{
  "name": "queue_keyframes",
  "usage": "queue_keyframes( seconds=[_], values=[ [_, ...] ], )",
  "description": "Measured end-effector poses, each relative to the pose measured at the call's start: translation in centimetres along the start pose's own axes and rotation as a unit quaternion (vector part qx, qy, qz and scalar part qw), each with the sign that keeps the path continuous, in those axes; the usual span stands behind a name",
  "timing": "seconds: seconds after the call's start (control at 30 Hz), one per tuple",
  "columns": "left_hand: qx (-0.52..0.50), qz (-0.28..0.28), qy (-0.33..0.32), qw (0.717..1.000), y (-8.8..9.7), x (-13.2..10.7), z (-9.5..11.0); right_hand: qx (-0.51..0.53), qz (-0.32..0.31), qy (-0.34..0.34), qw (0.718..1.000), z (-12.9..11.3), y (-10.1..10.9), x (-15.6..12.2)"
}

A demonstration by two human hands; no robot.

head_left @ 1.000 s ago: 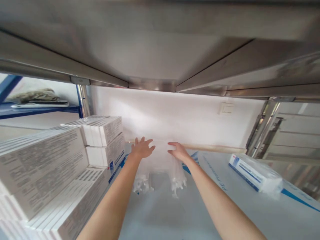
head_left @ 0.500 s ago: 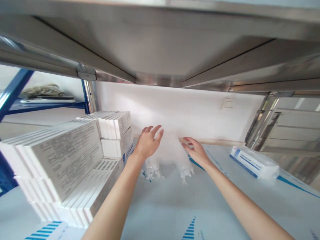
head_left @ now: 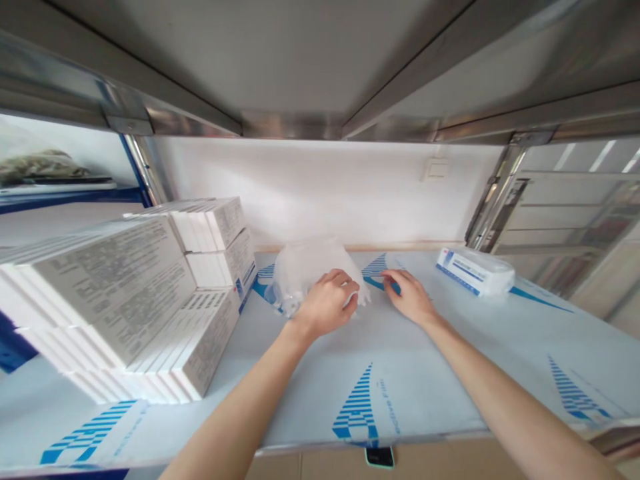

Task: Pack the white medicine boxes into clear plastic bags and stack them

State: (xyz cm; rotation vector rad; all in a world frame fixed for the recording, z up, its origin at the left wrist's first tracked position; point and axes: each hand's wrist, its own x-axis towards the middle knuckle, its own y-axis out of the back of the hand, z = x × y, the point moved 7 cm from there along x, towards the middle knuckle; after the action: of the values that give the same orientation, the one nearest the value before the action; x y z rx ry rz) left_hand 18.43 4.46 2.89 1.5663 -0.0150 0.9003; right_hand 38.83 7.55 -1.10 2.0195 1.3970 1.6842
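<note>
Your left grip [head_left: 327, 303] is curving over the near edge of a clear plastic bag [head_left: 307, 267], though you cannot tell whether it is closing. The bag is lying just ahead, its long axis running roughly sideways along the shelf [head_left: 450, 380], its pointing unclear. Your right grip [head_left: 407, 299] is resting open just beside it.

Shelf [head_left: 415, 400] lined with blue-printed film. Directly on it: stacked white boxes [head_left: 115, 300] at left, a clear bag [head_left: 310, 267] of small plastic parts near the back, and a wrapped box [head_left: 475, 271] at right.
</note>
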Motion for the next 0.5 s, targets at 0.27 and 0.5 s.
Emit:
queue_keyframes(
  seconds=[0.27, 0.5],
  values=[
    [0.043, 0.106, -0.020, 0.993, -1.5, 5.1, 5.7, -0.051, 0.058, 0.007, 0.997, -0.1, 2.4, 1.1],
    [0.016, -0.017, -0.001, 1.000, -8.3, 8.3, 9.5, -0.134, 0.211, -0.108, 0.962, 7.5, 12.1, 0.4]
  ],
)
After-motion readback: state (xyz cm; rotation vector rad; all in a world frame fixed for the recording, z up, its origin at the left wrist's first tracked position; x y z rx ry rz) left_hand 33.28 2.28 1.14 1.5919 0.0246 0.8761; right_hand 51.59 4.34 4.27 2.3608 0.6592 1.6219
